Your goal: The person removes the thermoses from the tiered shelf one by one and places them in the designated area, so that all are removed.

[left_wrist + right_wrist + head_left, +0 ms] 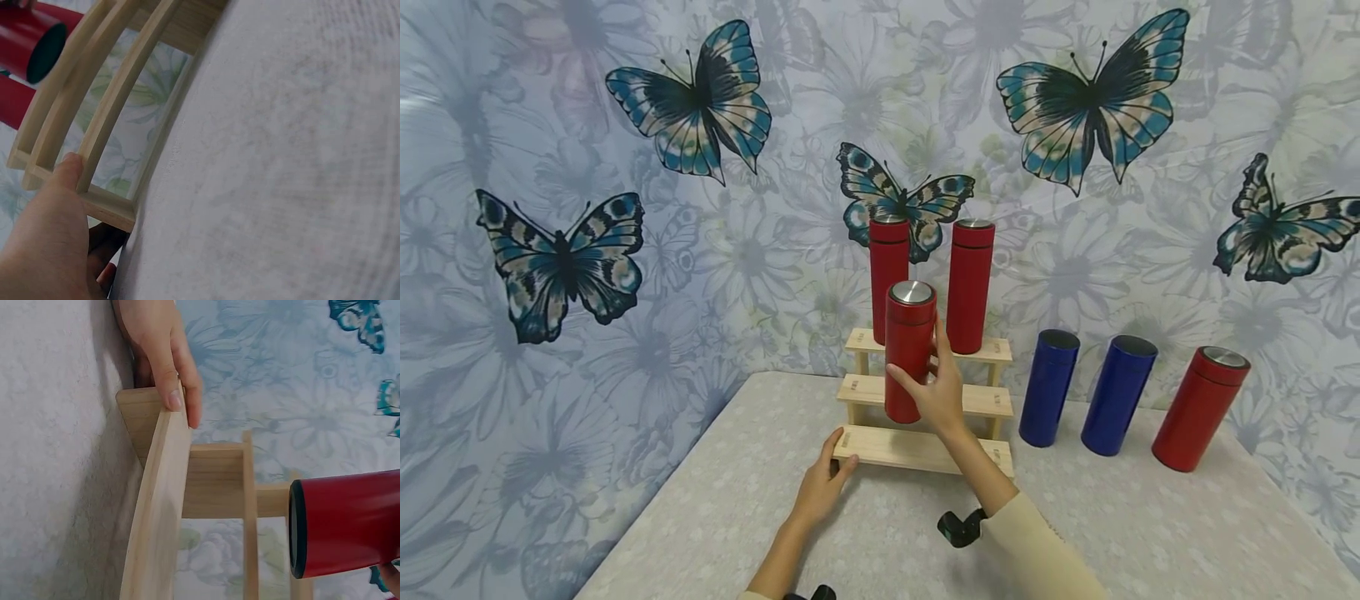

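My right hand (942, 397) grips a red thermos bottle (907, 350) with a silver lid, upright in front of the middle shelf. Its dark base shows in the right wrist view, where the red bottle (350, 525) hangs beside the shelf boards. My left hand (822, 487) holds the left end of the bottom step of a three-tier wooden stand (917, 448). In the left wrist view the left thumb (70, 169) lies on the board's edge, with the other fingers beneath. On the top tier stand two more red bottles (889, 292) (972, 292).
To the right of the stand, two blue bottles (1049, 392) (1117, 398) and a red bottle (1201, 412) stand on the pale tabletop (880, 542). A butterfly-patterned cloth (790, 275) hangs close behind the table.
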Demonstrator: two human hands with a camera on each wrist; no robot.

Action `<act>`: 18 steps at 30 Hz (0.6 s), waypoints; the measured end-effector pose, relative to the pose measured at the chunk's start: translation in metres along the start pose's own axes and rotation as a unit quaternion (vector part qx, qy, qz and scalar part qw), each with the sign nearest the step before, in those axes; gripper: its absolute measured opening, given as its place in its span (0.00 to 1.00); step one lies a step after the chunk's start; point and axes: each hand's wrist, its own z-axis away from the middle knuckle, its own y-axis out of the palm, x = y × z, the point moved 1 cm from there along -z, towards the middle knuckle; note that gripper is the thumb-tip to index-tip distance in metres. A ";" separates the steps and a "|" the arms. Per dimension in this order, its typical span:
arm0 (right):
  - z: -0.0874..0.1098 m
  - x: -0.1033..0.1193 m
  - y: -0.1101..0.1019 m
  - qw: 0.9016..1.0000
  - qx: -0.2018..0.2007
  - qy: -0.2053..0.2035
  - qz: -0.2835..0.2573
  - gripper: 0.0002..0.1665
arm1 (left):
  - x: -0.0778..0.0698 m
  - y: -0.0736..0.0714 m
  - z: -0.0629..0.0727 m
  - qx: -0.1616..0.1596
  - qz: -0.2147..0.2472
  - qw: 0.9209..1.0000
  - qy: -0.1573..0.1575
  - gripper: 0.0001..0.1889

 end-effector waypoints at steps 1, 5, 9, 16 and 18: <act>0.003 0.002 -0.004 1.000 -0.003 -0.002 0.005 0.58 | 0.000 0.000 0.000 0.000 0.000 1.000 0.000 0.35; 0.013 0.019 -0.025 1.000 -0.013 -0.002 0.014 0.58 | 0.001 0.000 -0.001 0.005 -0.001 1.000 0.002 0.36; 0.019 0.042 -0.050 0.999 -0.025 -0.002 0.028 0.58 | 0.003 0.001 -0.001 0.005 0.000 1.000 0.007 0.36; 0.023 0.042 -0.095 0.991 -0.080 -0.065 0.082 0.59 | 0.002 0.000 -0.002 0.002 0.001 1.000 0.011 0.35; 0.025 0.039 -0.109 0.988 -0.099 -0.068 0.100 0.59 | 0.002 0.000 -0.002 -0.001 0.001 1.000 0.009 0.35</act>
